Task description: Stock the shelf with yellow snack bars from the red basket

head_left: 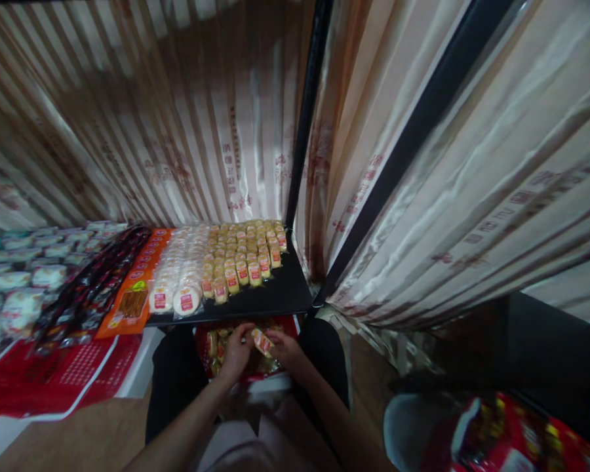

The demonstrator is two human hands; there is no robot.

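A small yellowish wrapped snack packet [262, 342] with a red and white label is held up between my two hands. My right hand [286, 349] grips its right end. On the other side, my left hand [238, 352] has its fingertips closed at the packet's upper left edge. Below them, in my lap, lies an open red bag [202, 347] holding several similar yellow packets [212, 343]. Rows of the same yellow packets [242, 270] stand on the black tabletop [275, 298] just ahead.
Left of the yellow rows lie round white wrapped cakes [187, 299], an orange snack bag [135, 305], dark wrapped sticks [96, 269] and white packets [49, 275]. Pleated curtains [216, 131] and black poles [309, 118] rise behind. Red shiny bags [501, 432] sit at lower right.
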